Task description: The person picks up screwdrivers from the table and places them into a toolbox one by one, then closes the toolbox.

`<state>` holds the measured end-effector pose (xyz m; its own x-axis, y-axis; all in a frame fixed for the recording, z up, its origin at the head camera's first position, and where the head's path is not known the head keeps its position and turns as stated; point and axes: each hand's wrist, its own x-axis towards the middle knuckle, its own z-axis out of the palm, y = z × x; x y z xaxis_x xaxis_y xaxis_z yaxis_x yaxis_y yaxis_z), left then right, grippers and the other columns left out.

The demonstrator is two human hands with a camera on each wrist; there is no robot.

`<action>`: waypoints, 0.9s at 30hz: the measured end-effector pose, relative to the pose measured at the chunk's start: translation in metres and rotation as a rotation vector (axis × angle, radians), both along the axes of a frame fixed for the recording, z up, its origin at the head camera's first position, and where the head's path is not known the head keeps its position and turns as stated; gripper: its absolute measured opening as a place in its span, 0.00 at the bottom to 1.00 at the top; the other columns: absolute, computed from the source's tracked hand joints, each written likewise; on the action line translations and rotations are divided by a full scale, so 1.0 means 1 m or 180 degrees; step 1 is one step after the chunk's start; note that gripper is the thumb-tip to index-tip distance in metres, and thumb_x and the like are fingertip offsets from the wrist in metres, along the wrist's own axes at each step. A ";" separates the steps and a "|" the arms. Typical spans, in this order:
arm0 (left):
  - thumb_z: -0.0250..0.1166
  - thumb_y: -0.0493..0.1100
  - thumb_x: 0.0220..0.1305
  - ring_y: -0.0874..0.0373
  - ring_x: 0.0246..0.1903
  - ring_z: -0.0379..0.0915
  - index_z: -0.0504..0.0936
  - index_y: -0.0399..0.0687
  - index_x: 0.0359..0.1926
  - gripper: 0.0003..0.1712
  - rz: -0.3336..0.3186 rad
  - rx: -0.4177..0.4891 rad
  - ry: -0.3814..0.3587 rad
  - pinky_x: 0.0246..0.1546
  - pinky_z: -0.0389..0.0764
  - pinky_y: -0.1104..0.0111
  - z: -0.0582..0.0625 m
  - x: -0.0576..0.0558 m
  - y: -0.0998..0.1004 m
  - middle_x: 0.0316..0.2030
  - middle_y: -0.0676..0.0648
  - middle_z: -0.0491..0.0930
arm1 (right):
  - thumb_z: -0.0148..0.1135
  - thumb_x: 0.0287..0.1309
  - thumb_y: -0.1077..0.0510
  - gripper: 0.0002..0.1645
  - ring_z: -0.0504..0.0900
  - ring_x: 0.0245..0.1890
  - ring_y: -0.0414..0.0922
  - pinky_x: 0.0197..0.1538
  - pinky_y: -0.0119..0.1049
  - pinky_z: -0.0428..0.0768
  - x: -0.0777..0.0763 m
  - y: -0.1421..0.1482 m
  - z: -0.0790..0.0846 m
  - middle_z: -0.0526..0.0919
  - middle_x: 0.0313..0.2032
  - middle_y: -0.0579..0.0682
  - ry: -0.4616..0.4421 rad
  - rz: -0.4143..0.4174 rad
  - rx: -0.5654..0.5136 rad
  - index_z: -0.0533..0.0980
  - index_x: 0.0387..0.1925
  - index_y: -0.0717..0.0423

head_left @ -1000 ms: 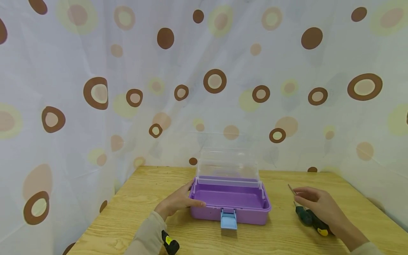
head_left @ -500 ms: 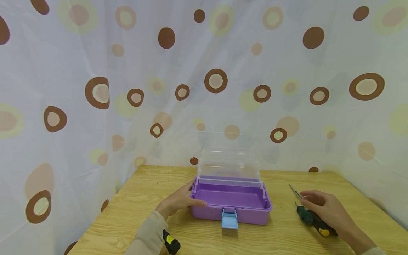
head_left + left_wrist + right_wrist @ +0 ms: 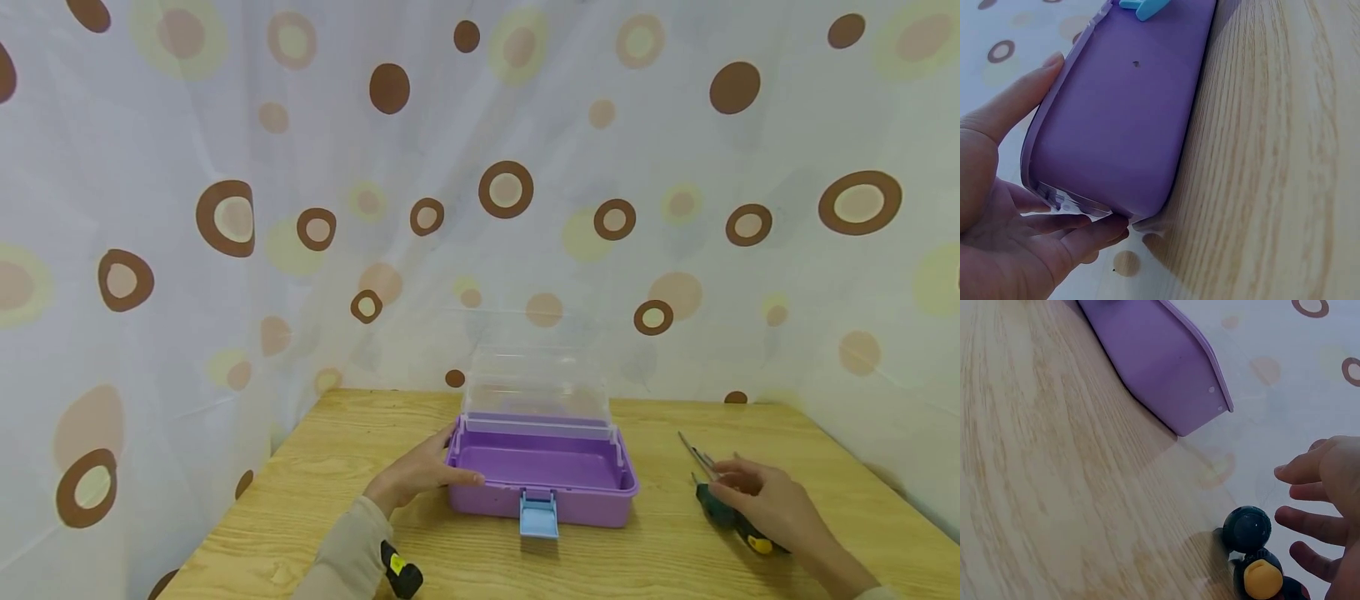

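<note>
A purple toolbox [image 3: 585, 511] stands on the wooden table, its clear lid [image 3: 536, 387] raised and its blue latch [image 3: 538, 518] hanging down in front. My left hand [image 3: 416, 477] grips the box's left end, thumb along the front rim and the other fingers around the side. Over on the right, my right hand [image 3: 772, 504] hovers with loosely bent fingers above several screwdrivers. One has a dark green handle [image 3: 1247, 528]; another handle ends in a yellow cap [image 3: 1264, 579]. Nothing lies between the right fingers in the right wrist view. Metal shafts [image 3: 697, 454] point away from me, partly hidden by that hand.
A spotted white curtain [image 3: 480, 275] hangs behind and on both sides of the wooden table [image 3: 337, 450]. A black and yellow device [image 3: 402, 573] sits at the left sleeve.
My right hand has moved slightly right and down, off the thin metal shaft near its fingertips, showing more of the shafts. The left hand and toolbox have stayed put.
</note>
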<state>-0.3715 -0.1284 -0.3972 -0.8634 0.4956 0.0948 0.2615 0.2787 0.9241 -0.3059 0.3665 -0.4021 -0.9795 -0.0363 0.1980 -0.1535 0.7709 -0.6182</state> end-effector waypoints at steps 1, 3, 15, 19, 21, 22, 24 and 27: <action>0.78 0.45 0.60 0.40 0.71 0.61 0.42 0.42 0.83 0.64 -0.0004 0.0004 -0.0003 0.72 0.59 0.44 0.000 0.000 0.000 0.77 0.36 0.57 | 0.66 0.71 0.47 0.31 0.85 0.43 0.51 0.43 0.50 0.84 0.000 0.000 -0.001 0.87 0.47 0.58 0.0004 0.0007 0.0042 0.76 0.62 0.68; 0.77 0.45 0.60 0.41 0.70 0.61 0.42 0.43 0.83 0.64 -0.0023 0.0008 0.0003 0.72 0.59 0.44 0.000 0.000 0.000 0.76 0.36 0.57 | 0.66 0.71 0.47 0.31 0.85 0.43 0.52 0.44 0.52 0.84 -0.001 0.001 -0.002 0.87 0.46 0.57 0.0018 0.0035 0.0129 0.77 0.62 0.68; 0.77 0.45 0.60 0.42 0.69 0.64 0.43 0.44 0.83 0.64 -0.0072 0.0048 0.0011 0.71 0.60 0.44 0.000 0.000 0.000 0.76 0.36 0.59 | 0.70 0.65 0.39 0.33 0.85 0.40 0.56 0.32 0.51 0.83 -0.001 0.001 -0.013 0.87 0.42 0.55 0.0161 0.0007 0.0789 0.81 0.57 0.62; 0.78 0.45 0.60 0.42 0.69 0.64 0.43 0.44 0.83 0.64 -0.0068 0.0046 -0.0002 0.71 0.60 0.43 0.000 0.001 0.000 0.76 0.36 0.59 | 0.69 0.61 0.32 0.38 0.85 0.40 0.61 0.31 0.57 0.81 -0.003 0.001 -0.017 0.86 0.46 0.63 0.0085 -0.0037 0.1026 0.83 0.57 0.58; 0.78 0.45 0.60 0.41 0.69 0.64 0.43 0.44 0.83 0.64 -0.0066 0.0046 -0.0007 0.71 0.60 0.43 0.000 0.001 0.000 0.76 0.36 0.59 | 0.70 0.57 0.29 0.41 0.84 0.40 0.64 0.34 0.67 0.77 -0.004 0.000 -0.017 0.85 0.48 0.66 0.0059 -0.0053 0.1132 0.83 0.57 0.56; 0.78 0.45 0.60 0.41 0.69 0.64 0.43 0.44 0.83 0.64 -0.0064 0.0043 -0.0008 0.71 0.61 0.43 0.000 0.001 0.000 0.76 0.36 0.59 | 0.71 0.55 0.28 0.42 0.83 0.41 0.66 0.35 0.72 0.75 -0.004 -0.001 -0.017 0.84 0.49 0.67 0.0053 -0.0071 0.1183 0.83 0.58 0.55; 0.78 0.45 0.60 0.41 0.69 0.63 0.43 0.45 0.83 0.64 -0.0055 0.0035 -0.0010 0.71 0.61 0.43 0.000 0.000 0.000 0.76 0.36 0.59 | 0.72 0.52 0.28 0.43 0.82 0.41 0.69 0.37 0.82 0.67 -0.004 -0.002 -0.017 0.83 0.50 0.69 0.0082 -0.0068 0.1294 0.83 0.57 0.54; 0.78 0.45 0.60 0.41 0.69 0.63 0.44 0.45 0.83 0.64 -0.0028 0.0019 -0.0014 0.71 0.60 0.42 0.000 0.000 -0.001 0.76 0.36 0.58 | 0.76 0.49 0.30 0.42 0.82 0.41 0.70 0.39 0.87 0.61 -0.003 -0.004 -0.016 0.83 0.50 0.70 0.0138 -0.0078 0.1357 0.83 0.56 0.54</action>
<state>-0.3712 -0.1289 -0.3974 -0.8595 0.5025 0.0941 0.2598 0.2709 0.9269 -0.3087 0.3628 -0.4184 -0.9722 -0.1006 0.2113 -0.1508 0.9598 -0.2369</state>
